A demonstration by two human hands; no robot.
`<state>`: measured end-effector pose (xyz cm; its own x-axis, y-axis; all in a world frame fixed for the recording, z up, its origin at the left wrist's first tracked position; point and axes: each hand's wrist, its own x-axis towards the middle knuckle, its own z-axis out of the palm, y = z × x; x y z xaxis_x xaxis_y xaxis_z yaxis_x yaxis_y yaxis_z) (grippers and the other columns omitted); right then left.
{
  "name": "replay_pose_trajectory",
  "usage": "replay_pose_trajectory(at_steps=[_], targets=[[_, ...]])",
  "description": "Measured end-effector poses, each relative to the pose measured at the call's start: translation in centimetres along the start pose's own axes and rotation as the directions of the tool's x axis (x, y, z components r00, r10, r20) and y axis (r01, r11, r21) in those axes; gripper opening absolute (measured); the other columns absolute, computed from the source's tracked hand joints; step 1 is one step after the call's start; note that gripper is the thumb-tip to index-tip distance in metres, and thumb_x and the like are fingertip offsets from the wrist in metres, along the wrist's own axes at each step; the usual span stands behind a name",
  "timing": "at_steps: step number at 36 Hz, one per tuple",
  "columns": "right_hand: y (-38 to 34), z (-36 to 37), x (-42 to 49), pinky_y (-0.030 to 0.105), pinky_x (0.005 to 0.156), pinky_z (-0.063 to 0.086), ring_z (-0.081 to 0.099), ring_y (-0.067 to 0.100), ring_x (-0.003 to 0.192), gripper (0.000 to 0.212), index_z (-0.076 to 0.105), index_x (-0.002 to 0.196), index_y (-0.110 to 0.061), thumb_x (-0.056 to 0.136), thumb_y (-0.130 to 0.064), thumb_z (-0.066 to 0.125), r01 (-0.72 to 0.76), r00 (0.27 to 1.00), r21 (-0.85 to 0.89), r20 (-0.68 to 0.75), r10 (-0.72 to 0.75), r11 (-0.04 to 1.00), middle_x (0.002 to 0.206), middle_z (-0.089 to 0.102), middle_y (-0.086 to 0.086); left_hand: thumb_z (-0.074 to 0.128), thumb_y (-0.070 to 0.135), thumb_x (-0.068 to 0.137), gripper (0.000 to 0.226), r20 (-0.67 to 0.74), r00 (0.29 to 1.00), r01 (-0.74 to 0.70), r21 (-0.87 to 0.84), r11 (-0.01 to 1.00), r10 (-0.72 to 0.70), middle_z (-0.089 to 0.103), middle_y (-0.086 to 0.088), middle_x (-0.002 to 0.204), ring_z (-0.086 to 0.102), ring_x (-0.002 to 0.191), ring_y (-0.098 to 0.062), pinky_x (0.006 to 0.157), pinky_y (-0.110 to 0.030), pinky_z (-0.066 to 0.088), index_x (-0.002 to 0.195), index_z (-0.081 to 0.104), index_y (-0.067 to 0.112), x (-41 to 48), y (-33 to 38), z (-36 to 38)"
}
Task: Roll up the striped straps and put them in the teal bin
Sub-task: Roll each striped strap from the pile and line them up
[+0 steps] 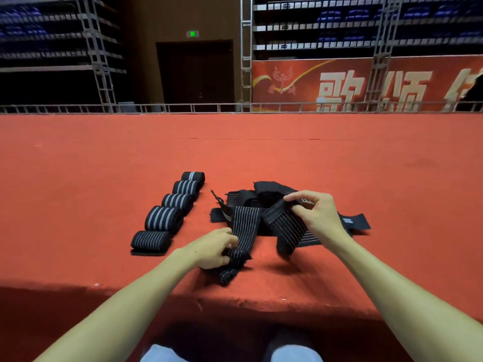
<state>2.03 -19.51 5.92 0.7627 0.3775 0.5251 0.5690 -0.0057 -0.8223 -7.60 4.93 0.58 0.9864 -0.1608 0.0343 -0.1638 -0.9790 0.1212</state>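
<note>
Knees [163, 355] in pale trousers sit at the bottom edge, below the lip of the red-carpeted stage [78, 178]. Both bare forearms reach forward over that lip.

Far left: five rolls [164, 218] lie in a line running away from the person, each touching the next. They are wound but not binned. The bin is not in view.

Left hand [213, 248]: grip closed, with fingers and thumb pinching the near end of the strap [244, 226]. The band is bunched there; whether this is a first turn or only a fold cannot be told.

Strap: the long axis runs from the left hand away and slightly right, into the pile [264, 197] of loose straps.

Right hand [320, 215]: grip closed, with thumb and fingertips pinching a second striped length, raised just above the pile. Whether this length belongs to the same strap cannot be told, since the join is buried in the pile.

Assessment: the step in hand appears to be starting a sixth roll. The left hand is at the free end, so winding would proceed along the long axis, away from the person. The right hand is placed to hold the band flat and clear of the pile. Probable fault: the tangle drags neighbouring straps along.
</note>
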Motion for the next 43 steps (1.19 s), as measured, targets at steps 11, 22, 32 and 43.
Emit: replay_pose_trajectory(at_steps=[11, 22, 32, 43], targets=[[0.1, 1.2, 0.1, 0.018, 0.079, 0.052, 0.070, 0.005, 0.085, 0.040, 0.075, 0.079, -0.023, 0.081, 0.014, 0.060, 0.009, 1.000, -0.004, 0.004, -0.009, 1.000, 0.087, 0.075, -0.009, 0.060, 0.004, 0.074, 0.034, -0.151, 0.989, -0.038, -0.246, 0.968, 0.000, 0.039, 0.005, 0.071, 0.031, 0.065, -0.013, 0.059, -0.030, 0.028, 0.076, 0.031, 0.022, -1.2, 0.7, -4.6], [-1.0, 0.7, 1.2, 0.015, 0.078, 0.050, 0.068, 0.001, 0.079, 0.042, 0.075, 0.078, -0.023, 0.081, 0.016, 0.060, 0.049, 0.997, 0.043, -0.064, -0.046, 0.998, 0.083, 0.074, -0.009, 0.070, 0.003, 0.077, 0.038, -0.296, 0.955, -0.097, -0.401, 0.911, -0.028, 0.041, 0.004, 0.072, 0.034, 0.063, -0.008, 0.058, -0.027, 0.032, 0.074, 0.037, 0.022, -0.8, 1.3, -9.6], [-3.4, 0.1, 2.3, 0.028, 0.091, 0.053, 0.070, 0.012, 0.097, 0.035, 0.074, 0.090, -0.028, 0.082, 0.006, 0.070, 0.163, 0.970, 0.081, -0.197, -0.145, 0.983, 0.099, 0.075, -0.003, 0.082, 0.051, 0.067, 0.037, -0.229, 0.973, -0.071, -0.368, 0.927, -0.016, 0.058, 0.005, 0.077, 0.049, 0.069, -0.008, 0.064, -0.031, 0.043, 0.080, 0.060, 0.025, -0.6, 2.9, -11.3], [-4.1, -0.2, 1.9, 0.022, 0.103, 0.045, 0.060, 0.000, 0.115, 0.045, 0.068, 0.105, -0.035, 0.078, 0.000, 0.078, 0.158, 0.977, 0.020, -0.151, -0.154, 0.987, 0.120, 0.067, -0.005, 0.068, -0.001, 0.084, 0.019, -0.231, 0.969, -0.123, -0.121, 0.985, 0.092, 0.056, 0.008, 0.079, 0.048, 0.069, -0.008, 0.064, -0.019, 0.039, 0.096, 0.060, 0.012, 0.1, 4.0, -11.2]])
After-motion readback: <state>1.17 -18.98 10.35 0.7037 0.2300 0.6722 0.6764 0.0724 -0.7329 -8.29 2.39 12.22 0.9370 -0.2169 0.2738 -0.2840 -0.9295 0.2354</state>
